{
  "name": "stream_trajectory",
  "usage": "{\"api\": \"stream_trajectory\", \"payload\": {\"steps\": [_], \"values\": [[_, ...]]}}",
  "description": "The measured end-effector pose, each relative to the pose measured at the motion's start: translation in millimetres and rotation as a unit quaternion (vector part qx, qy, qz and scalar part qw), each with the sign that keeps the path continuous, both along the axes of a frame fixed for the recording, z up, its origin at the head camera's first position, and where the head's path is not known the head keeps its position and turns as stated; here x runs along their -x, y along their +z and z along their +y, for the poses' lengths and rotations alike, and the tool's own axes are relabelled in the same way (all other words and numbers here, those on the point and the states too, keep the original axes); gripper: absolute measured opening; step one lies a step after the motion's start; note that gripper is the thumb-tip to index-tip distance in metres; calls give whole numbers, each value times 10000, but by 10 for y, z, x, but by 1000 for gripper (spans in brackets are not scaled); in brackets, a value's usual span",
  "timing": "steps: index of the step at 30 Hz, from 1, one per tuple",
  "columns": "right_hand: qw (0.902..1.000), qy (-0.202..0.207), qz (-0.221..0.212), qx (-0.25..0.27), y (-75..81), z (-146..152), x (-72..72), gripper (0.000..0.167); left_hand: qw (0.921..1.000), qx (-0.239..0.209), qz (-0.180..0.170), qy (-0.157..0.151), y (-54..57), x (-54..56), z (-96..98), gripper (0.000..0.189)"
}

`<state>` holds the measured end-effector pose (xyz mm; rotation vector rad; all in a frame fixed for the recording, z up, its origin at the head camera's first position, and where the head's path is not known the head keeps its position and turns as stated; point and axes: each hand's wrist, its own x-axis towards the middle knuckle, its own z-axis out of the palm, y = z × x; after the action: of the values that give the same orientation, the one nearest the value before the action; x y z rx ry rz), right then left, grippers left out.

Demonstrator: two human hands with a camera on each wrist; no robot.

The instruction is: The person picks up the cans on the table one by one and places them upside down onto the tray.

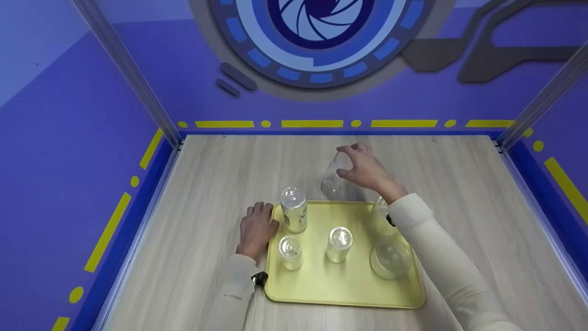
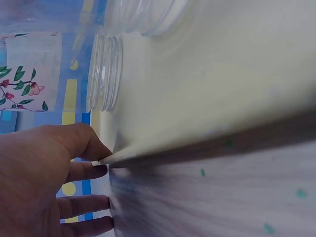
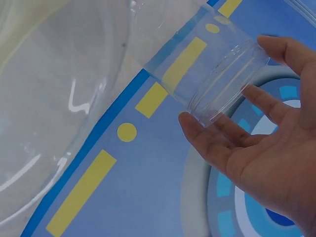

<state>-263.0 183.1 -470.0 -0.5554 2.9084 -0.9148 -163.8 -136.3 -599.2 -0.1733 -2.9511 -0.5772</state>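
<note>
My right hand [image 1: 365, 171] holds a clear plastic jar [image 1: 331, 180] just beyond the tray's far edge. In the right wrist view its fingers and thumb surround the threaded mouth [image 3: 224, 81], which faces up, toward the palm. At the left edge of the yellow tray [image 1: 321, 287], my left hand [image 1: 257, 228] pinches the rim, thumb above and index finger beneath in the left wrist view. Nearest to it on the tray are a tall printed jar [image 1: 294, 214] and a small clear jar [image 1: 291, 253], both standing mouth down.
Another small clear jar [image 1: 339, 246] stands mid-tray. A wide round clear container [image 1: 391, 259] sits at the tray's right, and another clear jar [image 1: 380, 218] behind it is partly hidden by my right sleeve. Blue panels [image 1: 321, 108] wall in the wooden table [image 1: 220, 170].
</note>
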Motion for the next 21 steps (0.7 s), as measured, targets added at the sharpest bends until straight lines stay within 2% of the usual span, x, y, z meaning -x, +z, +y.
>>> {"api": "stream_trajectory", "payload": {"steps": [7, 15, 21], "values": [[9992, -13, 71, 390, 4, 21, -74, 66, 9999, 119, 15, -16, -8, 9, 1, 38], [9981, -82, -50, 611, 45, 42, -137, 67, 9999, 155, -21, -13, 17, 15, 4, 38], [9956, -164, -115, 916, 16, 79, -163, 68, 9999, 125, -40, -27, 10, 11, 2, 38]]}}
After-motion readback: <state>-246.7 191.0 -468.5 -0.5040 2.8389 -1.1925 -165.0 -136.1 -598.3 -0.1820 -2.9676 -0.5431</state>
